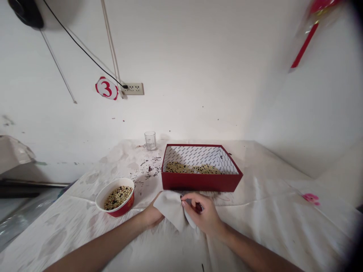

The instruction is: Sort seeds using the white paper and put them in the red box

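A pale grey-white cloth (172,211) is draped over my left hand (153,214), which holds it up above the table. The fingers of that hand are hidden under the fabric. At the cloth's upper right edge, my right hand (204,215) has thumb and index finger pinched together. A small dark spot shows at those fingertips, too small to name. Something dark red is partly visible beneath the curled right fingers. Just beyond both hands stands a red open box (200,182) with cream and black beads (195,168) spread over its bottom.
Left of my hands sits a red and white paper tub (127,206) containing similar beads. A clear glass (150,140) stands at the back, near scattered dark bits (147,172). A pale cloth (272,219) covers the table, which meets the wall. A power strip (134,88) hangs there.
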Demonstrator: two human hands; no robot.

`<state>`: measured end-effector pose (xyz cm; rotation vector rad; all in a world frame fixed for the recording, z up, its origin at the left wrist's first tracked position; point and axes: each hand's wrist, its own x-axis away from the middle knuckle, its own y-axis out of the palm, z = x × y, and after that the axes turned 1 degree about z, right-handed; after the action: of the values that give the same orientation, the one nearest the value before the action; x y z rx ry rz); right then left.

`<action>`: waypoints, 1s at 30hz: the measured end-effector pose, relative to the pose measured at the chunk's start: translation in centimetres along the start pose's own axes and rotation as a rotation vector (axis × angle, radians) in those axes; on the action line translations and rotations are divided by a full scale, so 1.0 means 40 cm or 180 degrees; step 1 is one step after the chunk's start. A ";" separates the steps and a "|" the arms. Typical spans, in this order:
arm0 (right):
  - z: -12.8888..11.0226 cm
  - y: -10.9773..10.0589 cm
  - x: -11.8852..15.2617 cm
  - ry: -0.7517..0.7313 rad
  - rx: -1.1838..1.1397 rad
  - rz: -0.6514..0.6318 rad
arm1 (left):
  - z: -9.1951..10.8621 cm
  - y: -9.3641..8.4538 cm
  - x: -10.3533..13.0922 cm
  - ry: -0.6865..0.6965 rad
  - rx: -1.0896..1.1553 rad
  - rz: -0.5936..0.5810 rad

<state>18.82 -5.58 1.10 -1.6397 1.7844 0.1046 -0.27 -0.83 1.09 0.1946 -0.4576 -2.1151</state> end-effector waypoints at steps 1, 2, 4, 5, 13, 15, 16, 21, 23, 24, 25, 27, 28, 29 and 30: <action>0.002 0.000 0.000 -0.0004 -0.0002 0.0003 | 0.002 0.002 0.001 -0.0005 -0.0003 0.0002; 0.004 0.000 -0.001 -0.0012 -0.0012 0.0003 | 0.003 0.003 0.001 0.0001 -0.0004 0.0022; 0.005 -0.001 -0.003 -0.0014 -0.0037 0.0004 | 0.002 0.003 0.001 -0.0001 -0.0011 0.0067; 0.005 -0.002 -0.003 -0.0012 -0.0046 0.0001 | 0.002 0.002 0.001 -0.0011 -0.0012 0.0079; -0.005 -0.002 -0.008 0.0155 -0.0183 -0.0046 | 0.008 -0.001 0.002 -0.0015 -0.0080 0.0153; -0.005 -0.002 -0.009 0.0224 -0.0256 -0.0072 | 0.005 -0.005 0.002 -0.0005 -0.0106 0.0152; -0.005 -0.002 -0.010 0.0265 -0.0287 -0.0088 | 0.003 -0.007 0.002 -0.0005 -0.0127 0.0155; -0.002 -0.003 -0.009 0.0390 -0.0345 -0.0092 | -0.010 -0.023 -0.001 0.0003 -0.0227 0.0106; 0.001 -0.001 -0.007 0.0396 -0.0361 -0.0083 | -0.013 -0.028 -0.003 0.0042 -0.0275 0.0042; 0.003 0.000 -0.006 0.0396 -0.0354 -0.0104 | -0.014 -0.030 -0.003 0.0050 -0.0318 0.0008; 0.005 0.001 -0.005 0.0394 -0.0338 -0.0127 | -0.014 -0.031 -0.004 0.0065 -0.0362 -0.0004; 0.008 0.003 -0.003 0.0388 -0.0291 -0.0156 | -0.013 -0.031 -0.005 0.0093 -0.0424 0.0007; 0.009 0.004 -0.003 0.0383 -0.0267 -0.0152 | -0.011 -0.029 -0.004 0.0101 -0.0435 0.0026; 0.009 0.003 -0.003 0.0372 -0.0248 -0.0137 | -0.010 -0.026 -0.004 0.0106 -0.0426 0.0052; 0.008 0.003 -0.003 0.0353 -0.0228 -0.0116 | -0.008 -0.023 -0.003 0.0100 -0.0403 0.0080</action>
<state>18.85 -5.29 0.91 -1.7584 1.8516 0.0626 -0.80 -0.36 0.44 0.1480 -0.3048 -2.1053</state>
